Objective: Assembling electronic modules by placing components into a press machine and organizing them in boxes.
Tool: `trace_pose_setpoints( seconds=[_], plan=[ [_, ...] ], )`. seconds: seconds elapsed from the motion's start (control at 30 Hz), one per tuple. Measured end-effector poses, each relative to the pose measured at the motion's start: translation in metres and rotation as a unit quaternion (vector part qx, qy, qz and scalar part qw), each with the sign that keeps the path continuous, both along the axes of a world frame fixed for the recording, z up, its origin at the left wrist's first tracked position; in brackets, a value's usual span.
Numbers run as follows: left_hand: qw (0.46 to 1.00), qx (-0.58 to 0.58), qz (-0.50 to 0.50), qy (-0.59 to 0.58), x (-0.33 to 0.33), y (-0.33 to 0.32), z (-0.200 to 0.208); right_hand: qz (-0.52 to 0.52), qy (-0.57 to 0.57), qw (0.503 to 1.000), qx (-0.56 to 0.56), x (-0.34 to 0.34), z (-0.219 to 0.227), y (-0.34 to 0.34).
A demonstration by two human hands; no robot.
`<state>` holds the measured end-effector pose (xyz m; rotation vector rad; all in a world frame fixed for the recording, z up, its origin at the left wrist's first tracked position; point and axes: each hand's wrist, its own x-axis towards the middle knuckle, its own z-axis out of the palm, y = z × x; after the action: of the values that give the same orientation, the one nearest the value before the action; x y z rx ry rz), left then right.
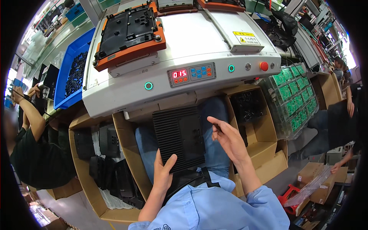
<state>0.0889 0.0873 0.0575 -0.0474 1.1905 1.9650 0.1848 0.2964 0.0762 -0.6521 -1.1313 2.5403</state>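
A black plastic housing (188, 142) with a ribbed left side lies tilted over my lap. My left hand (163, 172) grips its lower left edge, thumb on top of the ribs. To the right of the housing, my right hand (231, 143) is raised, pinching a small dark part (217, 127) between thumb and fingers. The part's exact kind is too small to tell. This hand stays apart from the housing. In front of me, a black plastic panel (128, 28) sits in an orange fixture (161, 38) on a white machine (184, 34).
The machine's front carries a control panel (191, 74) and a red button (263, 66). A cardboard box (130, 153) on the left holds black housings; another (264, 134) on the right holds small black parts. A blue bin (63, 90), green circuit boards (295, 92) and people flank me.
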Motion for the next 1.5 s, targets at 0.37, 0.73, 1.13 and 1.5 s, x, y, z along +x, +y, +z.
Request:
trace_pose_setpoints(
  seconds=[0.37,0.73,1.13,1.5],
  plan=[
    [0.990,-0.070,0.011,0.119,0.014,0.001,-0.010,-0.098,-0.140,0.912,0.372,-0.020,-0.018,-0.033],
    [0.965,-0.107,0.020,0.238,0.027,0.007,-0.007,-0.140,-0.128,0.949,0.252,-0.026,-0.036,-0.044],
    [0.986,-0.044,-0.011,0.161,0.010,-0.002,-0.022,-0.057,-0.052,0.990,0.115,-0.015,-0.049,-0.028],
    [0.998,-0.024,-0.045,-0.025,-0.010,0.003,-0.031,0.144,-0.151,0.948,0.240,0.045,-0.037,0.019]
  ],
)
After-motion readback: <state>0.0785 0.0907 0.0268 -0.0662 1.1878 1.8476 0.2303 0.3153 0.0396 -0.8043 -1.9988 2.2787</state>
